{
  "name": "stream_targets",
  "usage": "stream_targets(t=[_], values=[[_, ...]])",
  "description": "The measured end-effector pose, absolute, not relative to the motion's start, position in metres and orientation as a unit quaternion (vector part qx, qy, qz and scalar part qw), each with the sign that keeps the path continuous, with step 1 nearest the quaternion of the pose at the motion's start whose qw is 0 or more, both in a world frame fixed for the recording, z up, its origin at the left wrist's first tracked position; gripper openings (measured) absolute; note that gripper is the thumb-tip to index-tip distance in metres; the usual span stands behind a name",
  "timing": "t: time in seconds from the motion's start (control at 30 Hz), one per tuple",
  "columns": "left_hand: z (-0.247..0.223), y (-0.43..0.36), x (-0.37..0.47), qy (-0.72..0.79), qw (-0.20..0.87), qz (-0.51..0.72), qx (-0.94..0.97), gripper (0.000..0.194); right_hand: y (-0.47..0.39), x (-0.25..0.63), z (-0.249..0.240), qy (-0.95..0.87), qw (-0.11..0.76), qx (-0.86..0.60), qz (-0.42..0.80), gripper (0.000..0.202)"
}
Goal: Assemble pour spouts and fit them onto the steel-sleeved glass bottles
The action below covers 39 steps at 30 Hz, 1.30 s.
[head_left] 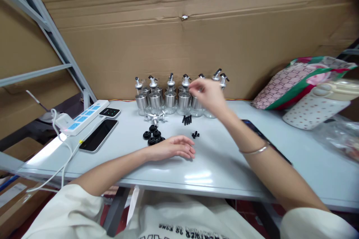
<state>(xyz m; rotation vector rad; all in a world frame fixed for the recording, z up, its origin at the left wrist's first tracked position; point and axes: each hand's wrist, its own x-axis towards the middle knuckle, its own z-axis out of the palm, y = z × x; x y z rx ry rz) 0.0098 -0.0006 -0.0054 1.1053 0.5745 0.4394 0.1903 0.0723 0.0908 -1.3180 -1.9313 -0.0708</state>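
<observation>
My right hand is raised in front of the row of glass bottles, its thumb and fingers pinched together. Whatever may be between those fingertips is too small and blurred to name. Just beside the pinch stands a bottle with a steel sleeve and a silver-and-black pour spout. My left hand lies on the table, fingers loosely stretched and apart, holding nothing. Near it are several round black stoppers, partly behind the hand, and small black pieces. Silver spout parts and short black sticks lie before the bottles.
At the left are a white power strip, a phone, a small black-faced device and cables. A dark phone-like slab lies under my right forearm. A patterned bag and dotted flask sit right; cardboard stands behind.
</observation>
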Motion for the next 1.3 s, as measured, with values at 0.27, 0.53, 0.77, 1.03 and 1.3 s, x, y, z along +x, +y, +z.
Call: stream_targets(t=[0.27, 0.53, 0.77, 1.03, 1.3], values=[[-0.008, 0.0, 0.01, 0.264, 0.785, 0.203, 0.522, 0.036, 0.071, 0.125, 0.02, -0.837, 0.124, -0.533, 0.019, 0.027], [-0.008, 0.001, 0.009, 0.259, 0.785, 0.202, 0.526, 0.033, 0.077, 0.123, 0.014, -0.832, 0.113, -0.541, 0.039, 0.027], [-0.007, -0.001, 0.01, 0.256, 0.79, 0.231, 0.507, 0.031, 0.062, 0.145, 0.028, -0.811, 0.202, -0.539, 0.099, 0.025], [-0.011, -0.003, 0.014, 0.288, 0.736, 0.353, 0.501, 0.05, 0.021, 0.176, 0.03, -0.625, 0.389, -0.405, 0.542, 0.026], [-0.013, -0.001, 0.013, 0.338, 0.631, 0.422, 0.556, 0.046, 0.017, 0.176, 0.03, -0.573, 0.335, -0.324, 0.675, 0.031]])
